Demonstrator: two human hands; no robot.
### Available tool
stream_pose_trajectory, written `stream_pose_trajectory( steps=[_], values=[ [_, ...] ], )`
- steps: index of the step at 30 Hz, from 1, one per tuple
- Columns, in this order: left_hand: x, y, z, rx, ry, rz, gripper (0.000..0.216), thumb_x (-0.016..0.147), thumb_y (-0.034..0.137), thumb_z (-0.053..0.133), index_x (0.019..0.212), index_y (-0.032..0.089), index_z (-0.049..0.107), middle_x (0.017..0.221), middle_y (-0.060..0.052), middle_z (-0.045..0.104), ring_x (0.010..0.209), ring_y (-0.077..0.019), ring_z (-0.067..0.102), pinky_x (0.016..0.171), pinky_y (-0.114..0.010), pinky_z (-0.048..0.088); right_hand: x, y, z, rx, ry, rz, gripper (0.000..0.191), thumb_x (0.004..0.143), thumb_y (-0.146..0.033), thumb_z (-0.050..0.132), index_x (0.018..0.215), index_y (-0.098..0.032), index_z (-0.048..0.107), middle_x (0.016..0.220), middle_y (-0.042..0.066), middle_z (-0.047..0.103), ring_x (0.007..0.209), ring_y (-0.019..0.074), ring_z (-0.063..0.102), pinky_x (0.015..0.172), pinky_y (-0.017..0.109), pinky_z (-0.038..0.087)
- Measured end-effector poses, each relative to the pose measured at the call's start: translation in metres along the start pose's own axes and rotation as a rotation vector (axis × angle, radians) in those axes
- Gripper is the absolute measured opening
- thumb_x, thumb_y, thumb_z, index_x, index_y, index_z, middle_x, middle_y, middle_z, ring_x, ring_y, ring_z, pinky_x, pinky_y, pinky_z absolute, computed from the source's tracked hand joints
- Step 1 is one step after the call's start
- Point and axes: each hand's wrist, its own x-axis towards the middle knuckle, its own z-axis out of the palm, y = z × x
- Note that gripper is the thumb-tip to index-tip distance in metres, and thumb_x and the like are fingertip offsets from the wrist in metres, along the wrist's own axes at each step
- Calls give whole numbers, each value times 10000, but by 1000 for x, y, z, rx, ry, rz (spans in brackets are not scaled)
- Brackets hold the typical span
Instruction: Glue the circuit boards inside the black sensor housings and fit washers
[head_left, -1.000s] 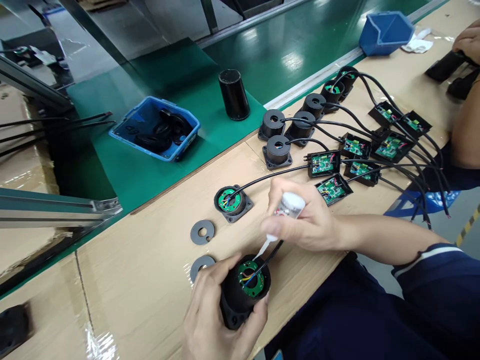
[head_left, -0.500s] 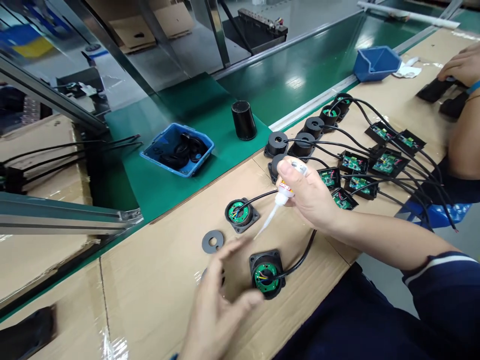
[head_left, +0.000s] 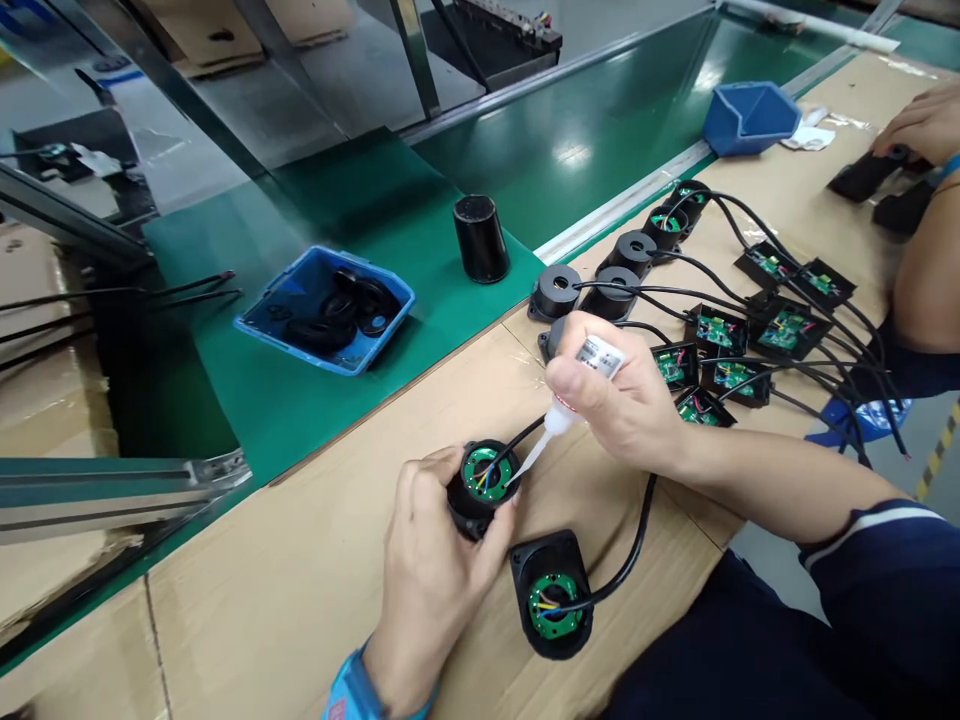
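My left hand [head_left: 439, 540] is wrapped round a black round housing [head_left: 466, 508], which is tilted and has a green ring-shaped circuit board [head_left: 480, 470] with coloured wires inside. In my right hand [head_left: 626, 400] is a small white glue bottle [head_left: 596, 365], held nozzle down. Its long thin nozzle [head_left: 536, 452] reaches the rim of the housing, by the edge of the board. Whether glue is coming out I cannot tell. Nearer to me a second black housing [head_left: 551, 600] lies on the cardboard, its green board facing up and a black cable running from it.
Several black housings [head_left: 556, 290] and cabled boxes with circuit boards [head_left: 720, 328] crowd the right side. A blue bin of black parts [head_left: 326, 310] and a black cup-shaped part [head_left: 480, 240] stand on the green surface. Another blue bin [head_left: 750, 118] and a co-worker's hand [head_left: 922, 125] are farther right.
My left hand has moved forward and closed round the farther housing, tilting it. The nozzle, held over the cardboard before, now meets that housing's rim. The camera view has shifted slightly.
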Motion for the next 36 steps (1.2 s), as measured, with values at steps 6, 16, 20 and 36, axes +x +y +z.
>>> stream_pose_trajectory(
  steps=[6, 16, 20, 36],
  values=[
    [-4, 4, -7, 50, 4, 194, 448, 835, 115, 761, 1206, 194, 521, 1227, -138, 603, 1131, -215, 670, 868, -318, 603, -1, 0, -4, -24, 11, -7, 445, 931, -453, 748, 707, -200, 458, 581, -75, 404, 524, 64, 373, 495, 220, 293],
    [-6, 10, -12, -78, 54, 94, 466, 772, 104, 809, 1072, 190, 463, 1203, -167, 686, 1160, -251, 713, 948, -393, 637, -5, -1, -5, -32, -93, -50, 451, 847, -312, 847, 672, -179, 453, 615, -76, 418, 545, 44, 363, 505, 195, 324],
    [-6, 12, -12, -82, 49, 74, 444, 774, 94, 804, 1104, 170, 517, 1209, -171, 692, 1175, -239, 706, 953, -371, 637, -7, 1, -6, -45, -128, -43, 424, 847, -300, 845, 681, -173, 476, 614, -78, 431, 541, 40, 375, 485, 196, 303],
    [-2, 19, -16, -79, 47, 30, 406, 798, 150, 790, 1130, 173, 556, 1147, -144, 715, 1081, -234, 742, 910, -364, 658, -7, 5, -7, -199, -113, -171, 417, 866, -381, 824, 694, -180, 502, 625, -80, 407, 558, 49, 357, 498, 221, 286]
  ],
)
